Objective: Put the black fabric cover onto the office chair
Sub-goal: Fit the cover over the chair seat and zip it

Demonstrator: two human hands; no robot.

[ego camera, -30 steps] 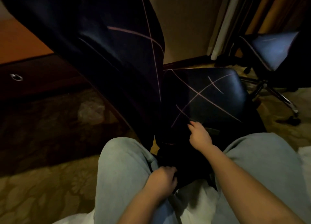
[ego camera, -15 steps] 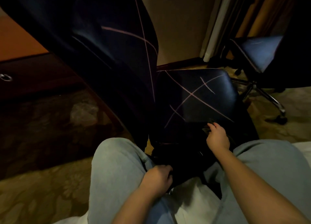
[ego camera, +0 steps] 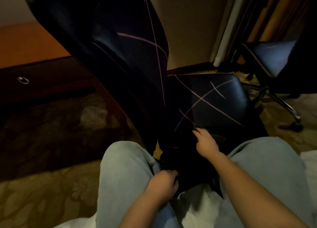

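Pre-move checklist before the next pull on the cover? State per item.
1. Left hand grips cover: ok, fingers curled into the fabric between the knees.
2. Right hand grips cover: not ok, fingers lie fairly straight on the near edge of the seat.
3. Cover pulled over the seat's near edge: cannot tell, too dark.
4. Backrest covered: cannot tell.
5. Second chair out of the way: ok, stands apart at right.

1. Likely a hotel room: floral patterned carpet (ego camera: 42, 202) across the floor.
2. Wooden bench (ego camera: 25, 44) with ring-pull drawer (ego camera: 51, 77) at 9 o'clock.
3. Long curtains (ego camera: 277, 10) at 1 o'clock; white bedding (ego camera: 197, 209) at 6 o'clock.
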